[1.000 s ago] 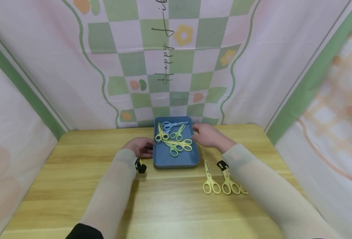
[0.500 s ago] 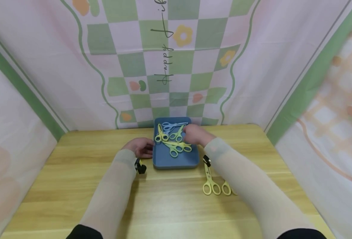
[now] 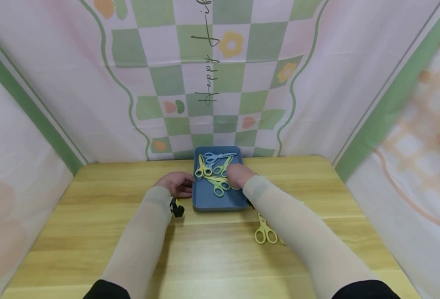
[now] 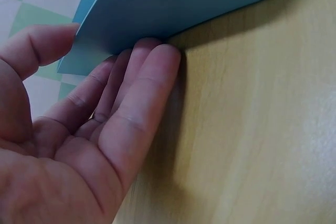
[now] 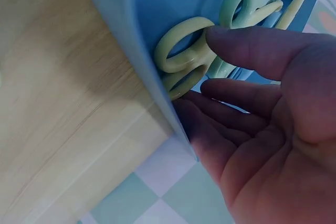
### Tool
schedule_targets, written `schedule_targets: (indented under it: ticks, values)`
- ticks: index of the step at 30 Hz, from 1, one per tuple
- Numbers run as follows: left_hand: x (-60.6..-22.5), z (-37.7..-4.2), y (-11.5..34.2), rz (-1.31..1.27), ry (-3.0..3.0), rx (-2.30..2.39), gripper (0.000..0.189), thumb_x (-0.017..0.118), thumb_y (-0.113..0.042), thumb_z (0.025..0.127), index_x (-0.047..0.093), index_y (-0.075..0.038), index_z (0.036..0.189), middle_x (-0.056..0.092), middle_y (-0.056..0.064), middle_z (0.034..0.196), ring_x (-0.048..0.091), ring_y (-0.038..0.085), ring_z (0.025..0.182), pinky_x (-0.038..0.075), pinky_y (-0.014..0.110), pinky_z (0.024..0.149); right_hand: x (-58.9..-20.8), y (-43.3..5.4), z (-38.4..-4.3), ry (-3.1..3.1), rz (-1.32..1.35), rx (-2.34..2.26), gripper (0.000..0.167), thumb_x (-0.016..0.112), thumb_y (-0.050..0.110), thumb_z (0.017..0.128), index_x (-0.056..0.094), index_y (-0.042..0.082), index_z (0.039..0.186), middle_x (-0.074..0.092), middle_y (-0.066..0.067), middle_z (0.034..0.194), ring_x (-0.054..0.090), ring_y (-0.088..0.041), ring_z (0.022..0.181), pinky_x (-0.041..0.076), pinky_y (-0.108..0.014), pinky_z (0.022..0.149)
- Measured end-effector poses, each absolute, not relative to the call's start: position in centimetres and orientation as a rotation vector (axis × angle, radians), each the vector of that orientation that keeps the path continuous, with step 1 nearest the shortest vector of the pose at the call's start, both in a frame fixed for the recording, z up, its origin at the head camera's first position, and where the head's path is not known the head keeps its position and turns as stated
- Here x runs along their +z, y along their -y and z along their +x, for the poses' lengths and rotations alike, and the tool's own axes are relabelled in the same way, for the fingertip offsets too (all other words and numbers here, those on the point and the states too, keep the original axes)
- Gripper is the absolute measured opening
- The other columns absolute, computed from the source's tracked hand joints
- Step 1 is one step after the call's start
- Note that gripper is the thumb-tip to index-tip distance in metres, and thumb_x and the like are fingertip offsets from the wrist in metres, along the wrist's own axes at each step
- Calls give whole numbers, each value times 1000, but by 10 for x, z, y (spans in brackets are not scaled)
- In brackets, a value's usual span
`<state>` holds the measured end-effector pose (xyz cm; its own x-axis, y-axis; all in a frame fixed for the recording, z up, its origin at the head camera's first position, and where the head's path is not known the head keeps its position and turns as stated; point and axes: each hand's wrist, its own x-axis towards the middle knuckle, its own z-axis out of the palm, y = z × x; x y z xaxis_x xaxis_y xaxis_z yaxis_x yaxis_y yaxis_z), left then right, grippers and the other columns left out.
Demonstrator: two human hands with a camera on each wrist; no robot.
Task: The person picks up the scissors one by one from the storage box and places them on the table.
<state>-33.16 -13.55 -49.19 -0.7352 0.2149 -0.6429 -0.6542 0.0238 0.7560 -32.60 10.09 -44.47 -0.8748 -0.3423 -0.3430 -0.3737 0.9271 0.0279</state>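
A blue tray (image 3: 216,202) lies at the table's far edge, holding several scissors: blue scissors (image 3: 223,155), green scissors (image 3: 218,189) and yellow ones. My left hand (image 3: 175,184) is at the tray's left side, its thumb at the rim and its relaxed fingertips against the outer wall. Inside the tray, my right hand (image 3: 238,175) reaches over the right side. In the right wrist view, the thumb overlaps the handle loop of yellow scissors (image 5: 184,62), with the index fingertip close below and a gap between the two. The head view has this hand covering most of those scissors.
On the wooden table (image 3: 205,253), more yellow scissors (image 3: 265,234) lie right of the tray, partly hidden under my right forearm. A patterned cloth (image 3: 190,83) hangs right behind the tray, with cloth on both sides too.
My right hand has moved left and nearer from outside the tray's right rim to the yellow scissors inside. The left hand stays at the left side.
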Motion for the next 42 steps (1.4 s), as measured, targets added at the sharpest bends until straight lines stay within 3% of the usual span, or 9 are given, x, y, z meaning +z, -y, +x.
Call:
schedule_targets:
  ticks: [8,15,19,24,31,37,42]
  values:
    - [-489,-333,134,-456,-1679,1777,32,61,-8,93,59,2,123,66,16,111,65,26,94,58,40,85,-447,-105,-327,-2790,-533,130,18,51,4,98,68,1,104,65,-15,110,61,-26,99,52,-42,91]
    - [-488,-333,133,-453,-1689,1776,34,62,-8,93,58,3,125,65,16,112,65,26,93,58,40,84,-448,-104,-327,-2801,-489,108,14,53,3,98,66,4,92,63,-12,96,55,-23,82,51,-39,75]
    - [-487,-333,133,-455,-1695,1776,35,62,-7,93,57,3,126,65,16,114,65,26,94,58,39,85,-448,-104,-327,-2774,-454,92,8,65,8,93,65,7,85,61,-8,90,55,-22,80,51,-37,72]
    - [-490,-332,133,-474,-1699,1781,33,62,-7,93,58,2,125,65,16,114,65,26,93,58,38,84,-446,-102,-327,-2736,-437,70,15,77,19,84,68,8,82,62,-7,91,57,-24,83,52,-38,76]
    - [-493,-332,134,-480,-1694,1782,31,63,-7,92,59,2,122,66,16,111,66,25,92,58,37,83,-449,-101,-330,-2651,-499,-22,19,79,24,83,69,9,90,62,-4,90,56,-22,81,49,-36,71]
    - [-492,-331,135,-482,-1696,1786,31,63,-7,92,59,2,122,66,15,110,65,26,92,58,36,83,-452,-103,-335,-2579,-515,-164,23,76,25,86,63,10,72,58,-2,73,58,-20,67,51,-32,61]
    - [-490,-331,135,-504,-1686,1797,33,64,-6,92,59,2,123,65,16,113,65,26,94,58,36,83,-449,-104,-337,-2507,-519,-294,27,72,26,90,59,13,71,57,0,68,60,-18,62,59,-37,64]
